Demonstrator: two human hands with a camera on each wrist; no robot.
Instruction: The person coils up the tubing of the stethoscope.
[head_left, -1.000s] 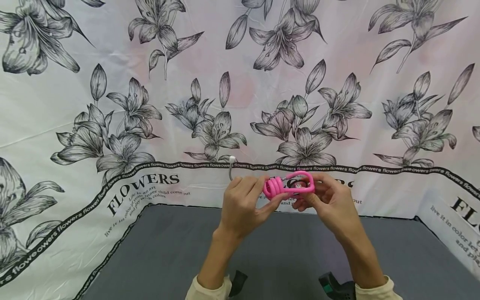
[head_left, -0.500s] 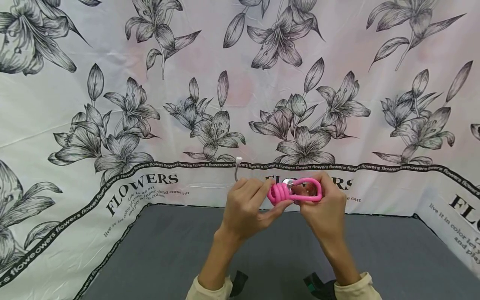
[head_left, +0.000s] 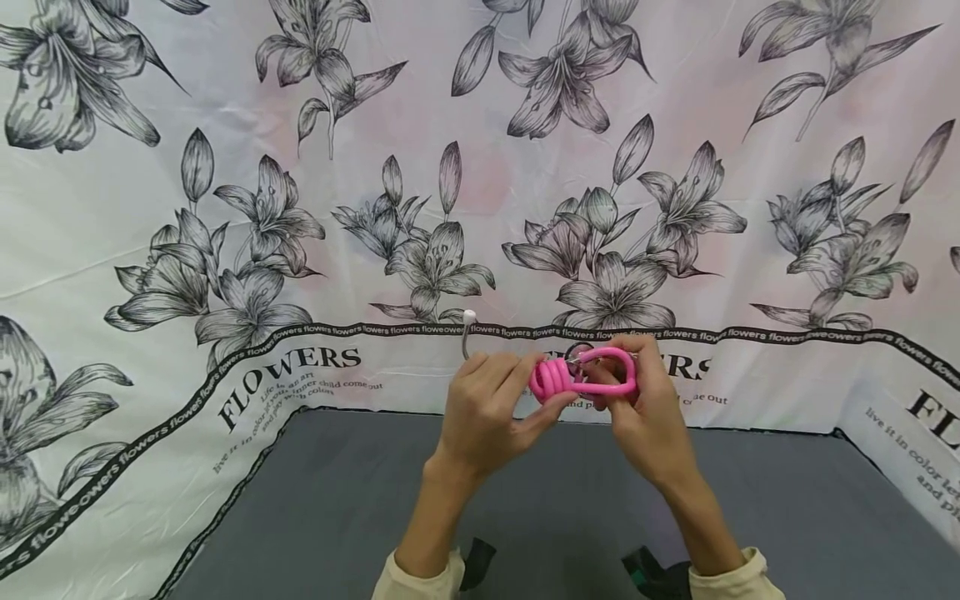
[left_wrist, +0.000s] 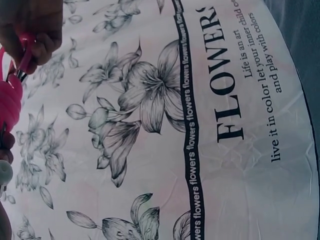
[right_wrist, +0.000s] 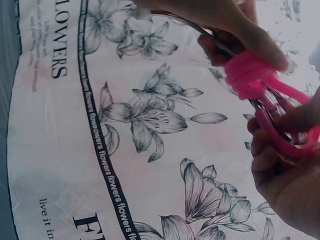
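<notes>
A pink cord-like piece [head_left: 551, 378], with a tight coil at one end and a long loop at the other, is held up between both hands. My left hand [head_left: 483, 408] grips the coil side with thumb and fingers. The right hand [head_left: 654, 425] pinches the far end of the loop [right_wrist: 282, 142], its thumb inside it in the right wrist view. Thin metal parts run through the loop, and a dark ring [head_left: 579, 351] shows above it. A bent metal rod with a white rounded tip [head_left: 469, 317] sticks up behind the left hand. Fingers hide part of the rod.
Below the hands lies a grey surface [head_left: 525, 508]. A white cloth with printed flowers [head_left: 420, 250] hangs behind it and covers the sides, bordered by a black lettered band [head_left: 360, 330]. Dark straps [head_left: 477, 562] show at both wrists.
My right hand has come inward from beside the loop and now pinches its end. The left hand has kept its grip on the coil, shifting slightly right and back.
</notes>
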